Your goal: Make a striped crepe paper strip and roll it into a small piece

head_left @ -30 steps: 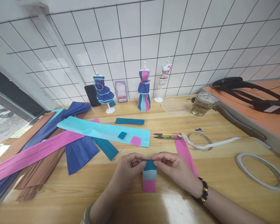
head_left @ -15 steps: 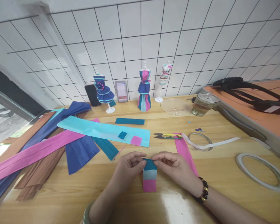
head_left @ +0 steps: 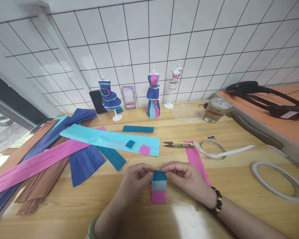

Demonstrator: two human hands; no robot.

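A small banded strip of crepe paper point(head_left: 158, 186), teal on top, pale blue in the middle and pink below, hangs between my hands just above the table. My left hand point(head_left: 139, 181) pinches its upper left corner between thumb and forefinger. At the upper right corner, my right hand point(head_left: 183, 177) pinches it the same way. Beyond them lies a light blue paper strip point(head_left: 114, 139) with a teal square point(head_left: 130, 144) and a pink square point(head_left: 145, 149) on it. Yellow-and-black thread snips point(head_left: 178, 145) rest on one end of a pink strip point(head_left: 195, 161).
Brown, blue and pink paper strips point(head_left: 47, 151) pile up at the left. Three small dress forms point(head_left: 153, 94) stand along the tiled wall. A lidded glass cup point(head_left: 217, 110), a roll of tape point(head_left: 279, 181) and a smaller tape roll point(head_left: 213, 149) are at the right.
The teal top edge of the strip now looks slightly more rounded between my fingertips. Both hands keep their pinch and have barely moved; the whole view has shifted slightly.
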